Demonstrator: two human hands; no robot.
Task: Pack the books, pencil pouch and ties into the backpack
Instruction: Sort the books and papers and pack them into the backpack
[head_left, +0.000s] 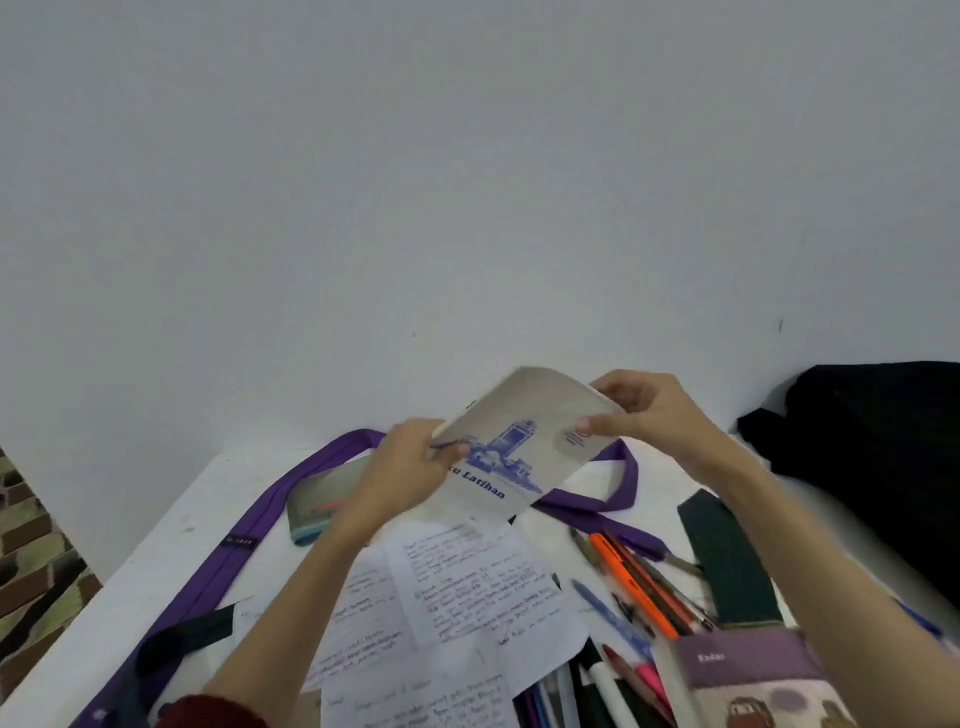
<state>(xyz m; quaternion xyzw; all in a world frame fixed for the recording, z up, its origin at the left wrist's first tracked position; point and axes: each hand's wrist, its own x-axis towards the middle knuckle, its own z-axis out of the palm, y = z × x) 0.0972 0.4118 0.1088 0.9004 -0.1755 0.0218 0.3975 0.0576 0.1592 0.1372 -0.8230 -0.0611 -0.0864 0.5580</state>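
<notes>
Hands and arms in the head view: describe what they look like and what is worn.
Both forearms are bare. The left hand has a dark red sleeve bunched near the elbow. The right hand shows no sleeve in frame. No rings, watches or gloves visible.

The head camera looks forward and down (wall filling the upper half) close over the table (156, 525).
</notes>
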